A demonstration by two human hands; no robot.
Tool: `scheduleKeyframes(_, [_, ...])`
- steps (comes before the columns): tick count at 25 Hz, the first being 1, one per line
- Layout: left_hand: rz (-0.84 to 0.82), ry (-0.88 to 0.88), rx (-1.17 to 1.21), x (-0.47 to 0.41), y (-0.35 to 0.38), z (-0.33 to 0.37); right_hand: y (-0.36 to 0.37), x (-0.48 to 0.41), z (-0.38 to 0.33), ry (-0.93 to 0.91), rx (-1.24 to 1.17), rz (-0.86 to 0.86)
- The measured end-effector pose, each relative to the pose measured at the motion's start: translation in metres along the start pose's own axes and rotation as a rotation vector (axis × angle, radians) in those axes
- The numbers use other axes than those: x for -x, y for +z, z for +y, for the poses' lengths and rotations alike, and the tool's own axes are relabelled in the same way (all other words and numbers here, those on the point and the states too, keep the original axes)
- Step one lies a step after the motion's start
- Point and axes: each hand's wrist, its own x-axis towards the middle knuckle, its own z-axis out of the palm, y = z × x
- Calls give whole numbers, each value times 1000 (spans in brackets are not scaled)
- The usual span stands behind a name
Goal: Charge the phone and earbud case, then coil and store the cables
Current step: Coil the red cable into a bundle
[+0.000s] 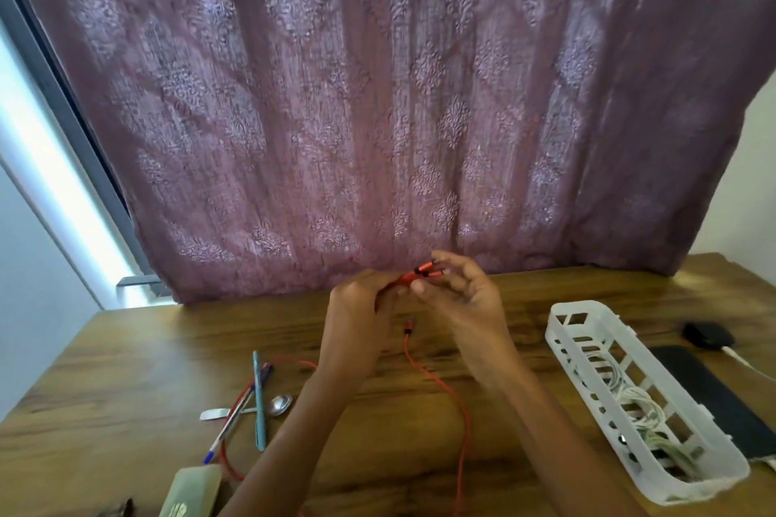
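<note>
Hands meet above the table's (126, 353) far edge, left hand (361, 306) and right hand (457, 298) both pinching the red cable's (460, 411) connector ends, its length trailing toward the person, left of the white basket (564, 332).
</note>
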Motion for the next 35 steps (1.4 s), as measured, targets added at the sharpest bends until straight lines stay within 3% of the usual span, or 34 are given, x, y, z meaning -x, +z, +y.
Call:
scheduleKeyframes(4, [125, -398, 201, -10, 4, 19, 12, 8, 13, 20, 42, 38])
scheduleKeyframes(7, [155, -654, 660, -13, 5, 22, 16, 17, 27, 21, 104, -22])
scheduleKeyframes(9, [147, -711, 812, -12, 5, 26, 13, 18, 26, -28, 206, -47])
scheduleKeyframes(10, [174, -684, 764, -11, 4, 26, 11, 16, 25, -53, 265, -48])
scheduleKeyframes(12, [311, -476, 443, -7, -2, 22, 4, 10, 17, -94, 375, -18])
scheduleKeyframes(14, [378, 1, 9, -7, -12, 13, -4, 1, 6, -144, 527, -18])
scheduleKeyframes(17, [139, 587, -548, -20, -25, 4, -13, -8, -11, -212, 774, -130])
scheduleKeyframes(19, [-44, 660, -724, -31, -33, -1, -18, -13, -22, -306, 881, -192])
scheduleKeyframes(20, [-175, 551, -694, -32, -36, 1, -21, -16, -28, -348, 921, -205])
scheduleKeyframes(23, [-463, 82, -299, -22, -36, 12, -29, -28, -40, -391, 923, -249])
scheduleKeyframes(28, [-505, -561, 703, -15, -32, 46, -35, -40, -46, -498, 969, -158])
scheduleKeyframes(31, [-525, -640, 982, -15, -34, 59, -34, -39, -39, -508, 895, -60])
scheduleKeyframes(35, [-402, -622, 1106, -17, -26, 74, -30, -32, -8, -395, 883, 34])
